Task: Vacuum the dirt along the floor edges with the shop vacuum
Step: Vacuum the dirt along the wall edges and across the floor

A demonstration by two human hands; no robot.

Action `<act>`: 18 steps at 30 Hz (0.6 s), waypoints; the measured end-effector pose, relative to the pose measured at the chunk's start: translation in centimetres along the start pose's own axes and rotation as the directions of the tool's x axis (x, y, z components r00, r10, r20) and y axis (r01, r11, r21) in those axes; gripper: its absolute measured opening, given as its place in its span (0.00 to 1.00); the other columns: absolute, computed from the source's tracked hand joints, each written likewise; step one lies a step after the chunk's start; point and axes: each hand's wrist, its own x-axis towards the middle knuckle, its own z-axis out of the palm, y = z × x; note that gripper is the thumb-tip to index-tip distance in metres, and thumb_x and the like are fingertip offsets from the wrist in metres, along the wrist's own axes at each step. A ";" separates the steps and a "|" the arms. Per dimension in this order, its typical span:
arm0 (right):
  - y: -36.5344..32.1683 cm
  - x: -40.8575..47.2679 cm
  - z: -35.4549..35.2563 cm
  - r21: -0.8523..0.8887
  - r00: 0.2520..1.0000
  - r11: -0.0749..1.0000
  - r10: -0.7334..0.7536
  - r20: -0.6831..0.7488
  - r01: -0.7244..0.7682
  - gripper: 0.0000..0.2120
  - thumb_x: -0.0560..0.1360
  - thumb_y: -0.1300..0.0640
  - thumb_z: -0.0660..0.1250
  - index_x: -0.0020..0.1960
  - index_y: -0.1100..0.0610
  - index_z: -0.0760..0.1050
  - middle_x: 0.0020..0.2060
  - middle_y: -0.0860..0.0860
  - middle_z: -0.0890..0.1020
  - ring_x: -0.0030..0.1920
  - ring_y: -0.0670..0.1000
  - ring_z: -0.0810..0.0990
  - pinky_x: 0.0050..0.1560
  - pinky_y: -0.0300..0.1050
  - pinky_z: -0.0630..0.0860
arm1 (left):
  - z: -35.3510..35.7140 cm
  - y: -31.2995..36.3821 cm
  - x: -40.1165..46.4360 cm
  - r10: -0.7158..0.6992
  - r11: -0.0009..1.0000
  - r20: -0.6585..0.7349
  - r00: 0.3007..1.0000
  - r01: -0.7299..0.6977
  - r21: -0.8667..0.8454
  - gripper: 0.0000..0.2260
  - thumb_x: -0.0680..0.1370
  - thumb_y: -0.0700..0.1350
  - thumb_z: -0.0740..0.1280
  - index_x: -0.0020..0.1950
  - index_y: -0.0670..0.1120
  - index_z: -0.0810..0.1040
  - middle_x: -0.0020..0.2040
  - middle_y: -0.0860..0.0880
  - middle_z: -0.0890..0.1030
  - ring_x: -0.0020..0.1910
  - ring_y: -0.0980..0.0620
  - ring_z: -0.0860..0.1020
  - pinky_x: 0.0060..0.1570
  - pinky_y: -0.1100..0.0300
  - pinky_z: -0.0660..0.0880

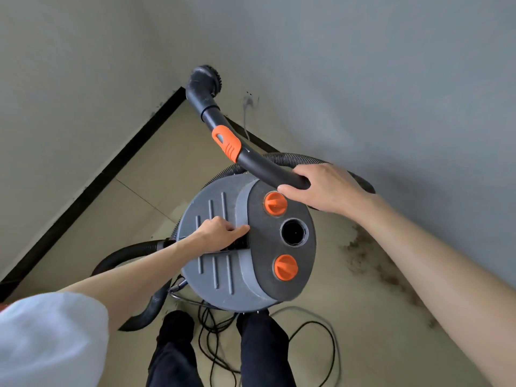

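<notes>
A grey round shop vacuum with two orange knobs and a black port stands on the tiled floor in front of me. My left hand curls its fingers into the black carry handle on the lid. My right hand grips the curved black wand, which has an orange slider and ends in a round brush nozzle raised near the room corner. Brown dirt lies on the floor along the right wall.
Black baseboard runs along the left wall into the corner. The ribbed hose loops to the vacuum's left, and a black power cord lies tangled by my feet. The grey wall rises close on the right.
</notes>
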 end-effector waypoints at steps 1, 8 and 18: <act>1.0 -0.1 0.3 -0.002 1.000 1.000 0.009 -0.008 -0.009 0.21 0.75 0.37 0.61 0.34 0.51 0.62 0.30 0.46 0.70 0.37 0.54 0.72 0.32 0.47 0.63 | 0.6 0.6 0.8 0.004 1.000 0.019 1.000 -0.004 0.009 0.26 0.78 0.62 0.59 0.28 0.45 0.62 0.27 0.48 0.64 0.27 0.52 0.64 0.28 0.61 0.60; 5.5 0.7 2.6 0.045 0.997 0.996 0.076 -0.030 -0.075 0.21 0.75 0.37 0.61 0.34 0.51 0.62 0.31 0.45 0.71 0.39 0.56 0.74 0.36 0.47 0.66 | 1.1 2.1 5.1 0.023 0.999 0.047 0.999 -0.025 0.042 0.26 0.77 0.62 0.59 0.29 0.45 0.60 0.27 0.48 0.62 0.27 0.51 0.62 0.28 0.59 0.58; 3.4 4.4 1.9 -0.068 0.999 0.998 -0.014 -0.050 0.010 0.16 0.72 0.37 0.66 0.44 0.49 0.69 0.38 0.45 0.74 0.41 0.51 0.72 0.39 0.45 0.63 | 1.8 0.8 5.7 0.179 0.983 -0.094 0.979 -0.174 0.065 0.22 0.79 0.59 0.58 0.32 0.45 0.68 0.27 0.49 0.66 0.29 0.49 0.67 0.30 0.58 0.62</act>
